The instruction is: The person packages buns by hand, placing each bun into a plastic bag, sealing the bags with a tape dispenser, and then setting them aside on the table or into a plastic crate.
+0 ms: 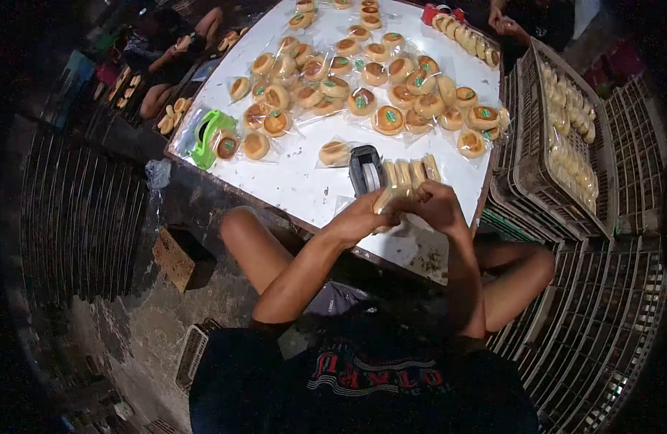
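Note:
Close to the front edge of the white table (304, 173), my left hand (358, 219) and my right hand (440, 208) meet around a row of wrapped pastries (402, 189). The fingers of both hands are closed on this row, and the pastries stand on edge side by side. Just left of them is a black tape dispenser (366, 171). One wrapped round pastry (335, 152) lies left of the dispenser. Farther back, several round pastries in clear bags (314, 70) are spread over the table, some with green stickers.
A green tape dispenser (209, 137) sits at the table's left corner. Stacked crates (557, 137) with packed pastries stand at the right. Co-workers' hands (508, 27) show at the back right and others at the back left. A wooden box (183, 258) is on the floor.

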`<state>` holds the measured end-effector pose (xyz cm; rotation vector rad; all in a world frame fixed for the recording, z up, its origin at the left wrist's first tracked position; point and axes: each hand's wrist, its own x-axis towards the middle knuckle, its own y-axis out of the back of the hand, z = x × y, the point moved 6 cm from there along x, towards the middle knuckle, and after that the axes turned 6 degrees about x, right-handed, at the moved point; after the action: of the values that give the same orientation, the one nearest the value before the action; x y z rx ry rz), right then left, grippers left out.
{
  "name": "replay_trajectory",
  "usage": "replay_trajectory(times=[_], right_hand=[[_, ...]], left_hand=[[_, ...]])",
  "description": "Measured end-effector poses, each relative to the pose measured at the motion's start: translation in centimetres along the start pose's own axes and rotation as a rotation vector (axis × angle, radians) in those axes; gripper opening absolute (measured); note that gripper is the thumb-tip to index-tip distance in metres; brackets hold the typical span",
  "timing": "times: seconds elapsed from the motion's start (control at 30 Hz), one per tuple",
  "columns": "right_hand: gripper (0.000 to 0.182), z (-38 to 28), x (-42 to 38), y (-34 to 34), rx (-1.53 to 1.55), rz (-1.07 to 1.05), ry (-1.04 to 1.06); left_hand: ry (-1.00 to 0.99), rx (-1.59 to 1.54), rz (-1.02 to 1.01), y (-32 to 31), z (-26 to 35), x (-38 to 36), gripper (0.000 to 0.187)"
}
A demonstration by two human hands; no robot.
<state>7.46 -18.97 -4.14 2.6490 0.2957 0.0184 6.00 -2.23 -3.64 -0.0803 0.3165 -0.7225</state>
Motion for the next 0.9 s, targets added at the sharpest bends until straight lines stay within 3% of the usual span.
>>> replay_trajectory(times=[0.07, 0.13, 0.2, 0.23, 0.27, 0.33, 0.4, 0.43, 0.47, 0.53, 0.6, 0.63, 0.73, 0.77, 0.8, 0.87, 0.9], right_hand=[[0.043, 1.0, -0.7, 0.1, 0.146, 0.093, 0.026], [0.052, -1.7, -1.6, -0.2, 0.09, 0.091, 0.251], [0.061, -3.2, -1.6, -0.2, 0.052, 0.058, 0.441], [0.065, -2.2, -1.3, 0.0, 0.099, 0.02, 0.259], [0.066, -1.4, -1.1, 1.3, 0.213, 0.209, 0.159], [0.068, 0.7, -0.3, 2.9, 0.439, 0.564, -0.039], [0.055, 2.0, -0.6, 4.6, 0.09, 0.972, 0.173], [0.057, 3.1, -0.4, 5.2, -0.079, 1.019, 0.269], [0.055, 4.7, -0.2, 4.7, -0.384, 0.935, 0.33], [0.046, 10.8, 1.4, 3.6, -0.204, 0.709, 0.181], [0.05, 10.3, 1.1, 3.7, -0.23, 0.722, 0.105], [0.051, 8.7, 0.7, 3.9, -0.256, 0.726, 0.092], [0.055, 6.5, -0.3, 4.6, -0.282, 0.785, 0.108], [0.056, 5.7, -0.4, 4.9, -0.285, 0.78, 0.11], [0.058, 4.8, -0.6, 4.8, -0.287, 0.762, 0.114], [0.059, 2.6, -0.5, 4.2, 0.007, 0.618, 0.11], [0.06, 1.3, -0.3, 3.9, 0.146, 0.542, 0.112]], left_hand=[[-0.01, -0.127, -0.062, -1.0, 0.0, 0.3, 0.044], [0.268, -0.577, 0.022, -0.9, -0.8, 0.0, 0.043], [0.246, -0.557, 0.063, 0.2, -1.3, 0.3, 0.049], [0.225, -0.543, 0.077, 0.7, -1.0, 0.9, 0.052], [0.175, -0.536, 0.253, 1.9, -0.4, 1.3, 0.047], [0.081, -0.236, 0.538, 6.5, -0.4, 1.9, 0.039], [-0.221, 0.49, 0.738, 10.2, 1.1, 3.1, 0.04], [-0.271, 0.884, 0.779, 11.2, 2.4, 3.2, 0.052], [-0.235, 1.263, 0.738, 12.1, 2.8, 3.9, 0.058], [-0.104, 1.644, 0.662, 15.0, -0.9, 6.1, 0.06], [0.023, 1.524, 0.38, 18.1, -4.6, 7.2, 0.066], [-0.182, 1.308, 0.407, 21.3, -7.2, 8.2, 0.065], [-0.112, 0.888, 0.845, 23.3, -6.2, 7.7, 0.057], [-0.21, 0.613, 0.841, 22.2, -4.4, 7.7, 0.051], [-0.171, 0.652, 0.979, 21.6, -2.6, 7.0, 0.053], [-0.107, 0.203, 0.91, 17.2, 1.3, 6.0, 0.053], [-0.174, 0.145, 0.765, 15.0, 3.0, 5.6, 0.053]])
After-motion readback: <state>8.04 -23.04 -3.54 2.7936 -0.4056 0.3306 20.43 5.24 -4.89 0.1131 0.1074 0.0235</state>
